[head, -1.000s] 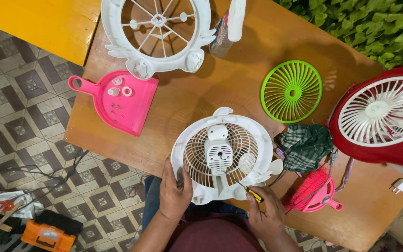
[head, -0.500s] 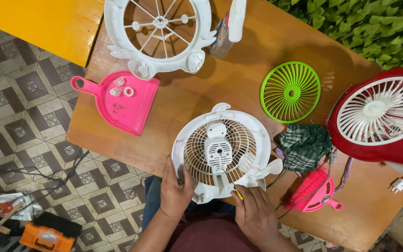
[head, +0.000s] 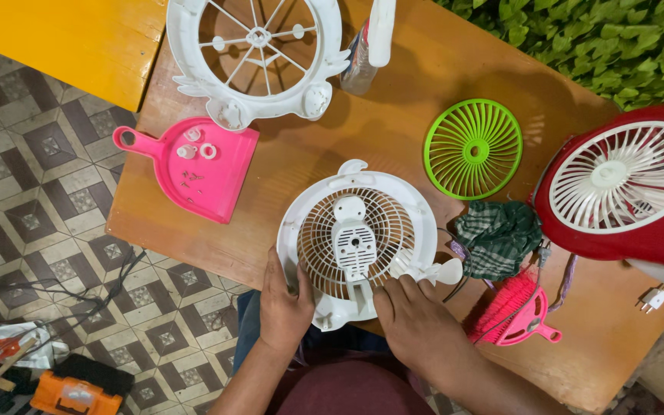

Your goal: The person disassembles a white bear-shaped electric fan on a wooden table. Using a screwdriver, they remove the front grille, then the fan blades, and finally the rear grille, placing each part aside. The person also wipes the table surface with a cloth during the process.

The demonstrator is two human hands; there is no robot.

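A: Both hands are on the white fan housing (head: 356, 244), which lies flat near the front edge of the brown wooden surface (head: 332, 131). The left hand (head: 284, 301) cups the housing's lower left rim, fingers curled loosely against the plastic.

B: And the right hand (head: 416, 319) lies on the lower right of the housing, fingers together and bent, tips pressing at the rim beside the small white blade piece (head: 432, 270). Whether it pinches anything there cannot be told.

A: By the look of it, the housing is being steadied while the right hand works at that edge. A next move would call for a firm hold from the left hand so the round shell does not turn.

B: Look at the materials. The housing is smooth moulded plastic, a round grille of fine brownish ribs with a white motor mount (head: 353, 238) across the middle.

A: Left of the housing sits a pink dustpan (head: 197, 170), glossy, holding small white rings and screws. Beyond the housing lies a second white fan frame (head: 257, 55), open-spoked.

B: To the right of the housing, a lime green grille (head: 473, 147) with thin radial ribs, then a crumpled green checked cloth (head: 499, 237), soft and folded.

A: Just past the cloth is a pink bristle brush (head: 510, 309), and furthest right a red fan (head: 625, 188) with a white slatted guard.
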